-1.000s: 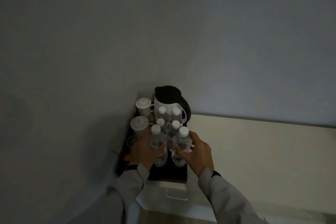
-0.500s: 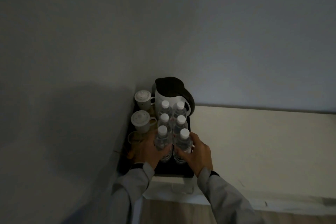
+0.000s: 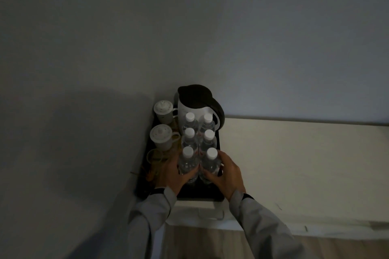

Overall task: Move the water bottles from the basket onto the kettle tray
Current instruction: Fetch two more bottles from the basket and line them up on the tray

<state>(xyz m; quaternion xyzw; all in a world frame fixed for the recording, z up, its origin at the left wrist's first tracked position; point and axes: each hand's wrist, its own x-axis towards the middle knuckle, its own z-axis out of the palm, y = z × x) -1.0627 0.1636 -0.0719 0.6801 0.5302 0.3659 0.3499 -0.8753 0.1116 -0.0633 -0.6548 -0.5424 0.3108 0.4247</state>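
Note:
Several clear water bottles with white caps stand in two rows on the black kettle tray point(image 3: 200, 194), in front of the white kettle point(image 3: 194, 109) with its dark lid. My left hand point(image 3: 171, 174) is wrapped around the nearest left bottle point(image 3: 187, 163). My right hand point(image 3: 226, 171) grips the nearest right bottle point(image 3: 210, 163). Both of these bottles stand upright on the tray, touching each other. The basket is out of view.
Two lidded white cups point(image 3: 161, 139) and a glass point(image 3: 154, 156) stand on the tray's left side, against the wall. The tray sits in the corner of a pale counter point(image 3: 294, 164) that stretches to the right. A small white holder point(image 3: 207, 210) sits at the counter's front edge.
The two bottles in my hands have come down onto the tray behind the others' row, and the view has shifted slightly upward. Both hands keep their hold.

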